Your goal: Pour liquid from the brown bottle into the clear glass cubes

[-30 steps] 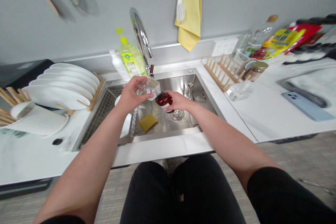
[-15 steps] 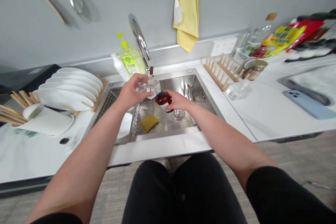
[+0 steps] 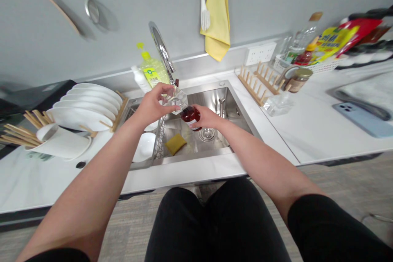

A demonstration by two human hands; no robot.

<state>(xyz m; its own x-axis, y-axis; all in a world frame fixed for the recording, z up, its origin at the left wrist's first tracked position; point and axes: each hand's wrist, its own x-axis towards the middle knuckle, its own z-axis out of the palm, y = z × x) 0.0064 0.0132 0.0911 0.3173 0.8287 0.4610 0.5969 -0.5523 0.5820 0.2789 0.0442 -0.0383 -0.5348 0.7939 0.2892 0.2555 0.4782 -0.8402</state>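
Over the sink (image 3: pixel 211 153), my left hand (image 3: pixel 155 104) is closed around a clear, angular container (image 3: pixel 177 99), which is tilted. My right hand (image 3: pixel 208 117) grips a dark red bottle or jar (image 3: pixel 190 116) with a white label, tipped toward the clear container. The two lie close together; whether they touch I cannot tell. Beneath them a yellow sponge (image 3: pixel 176 143) lies in the basin. The chrome faucet (image 3: pixel 162 49) rises behind my left hand.
White plates (image 3: pixel 82 106) stand in a wooden rack at the left, beside a chopstick holder (image 3: pixel 67 145). Soap bottles (image 3: pixel 153 69) are behind the sink. On the right are a wooden rack (image 3: pixel 260 84), a brown jar (image 3: pixel 298 80), clear containers (image 3: pixel 278 104) and a phone (image 3: pixel 364 119).
The view has shifted slightly, showing more of the white bowl in the left drainer. Both hands keep their hold, with the red vessel and clear container in nearly the same position.
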